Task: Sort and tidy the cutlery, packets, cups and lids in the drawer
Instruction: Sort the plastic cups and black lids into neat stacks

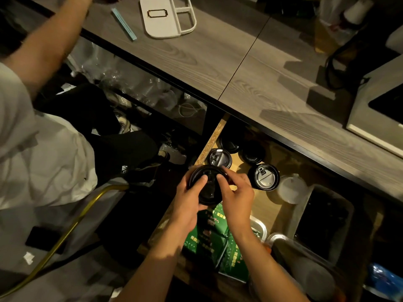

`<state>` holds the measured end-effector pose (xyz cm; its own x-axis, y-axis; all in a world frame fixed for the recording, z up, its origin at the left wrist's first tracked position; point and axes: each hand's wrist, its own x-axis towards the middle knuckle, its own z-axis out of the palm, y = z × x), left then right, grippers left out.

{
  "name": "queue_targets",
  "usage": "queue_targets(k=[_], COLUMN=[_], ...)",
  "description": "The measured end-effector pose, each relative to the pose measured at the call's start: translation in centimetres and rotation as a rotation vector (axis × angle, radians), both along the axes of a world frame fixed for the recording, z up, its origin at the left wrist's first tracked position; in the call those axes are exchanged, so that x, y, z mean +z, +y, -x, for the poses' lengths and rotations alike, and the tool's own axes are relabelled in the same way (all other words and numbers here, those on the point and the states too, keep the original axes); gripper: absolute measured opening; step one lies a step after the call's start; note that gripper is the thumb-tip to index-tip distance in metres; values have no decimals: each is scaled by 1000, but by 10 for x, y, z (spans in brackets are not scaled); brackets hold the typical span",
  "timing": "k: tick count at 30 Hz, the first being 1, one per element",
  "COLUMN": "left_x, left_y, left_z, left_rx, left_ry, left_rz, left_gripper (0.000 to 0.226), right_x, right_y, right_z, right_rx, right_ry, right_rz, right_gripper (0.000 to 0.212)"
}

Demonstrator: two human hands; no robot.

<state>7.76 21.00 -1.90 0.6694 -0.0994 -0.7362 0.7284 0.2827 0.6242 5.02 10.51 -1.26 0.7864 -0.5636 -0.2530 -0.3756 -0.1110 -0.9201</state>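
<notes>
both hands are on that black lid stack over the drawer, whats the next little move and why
Probably lower the black lid stack, held by the left hand and right hand, onto the bare wood of the drawer beside the other black lids. Those lids already sit grouped at the drawer's far end, and the green packets fill the near part, so lids belong with lids.

A stack of black cup lids [207, 186] is gripped between the left hand [188, 202] and right hand [236, 197], with more black lids [263, 177] just beyond the fingers and green packets [214, 234] under the wrists.
</notes>
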Motion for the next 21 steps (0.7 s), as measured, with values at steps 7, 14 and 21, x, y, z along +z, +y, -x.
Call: queue_targets(k=[7, 14, 21], left_x=[-8, -6, -12], left_y=[-13, 10, 40], left_z=[-2, -13, -25], left_rx=[136, 173, 263], left_ry=[32, -25, -3], left_rz=[15, -109, -135], left_gripper=[43, 25, 37], right_x=[-12, -20, -70], right_y=[12, -12, -48], right_z=[-6, -15, -36], right_rx=[63, 203, 176], right_ry=[9, 87, 598], right_rz=[83, -248, -17], right_gripper=[35, 27, 38])
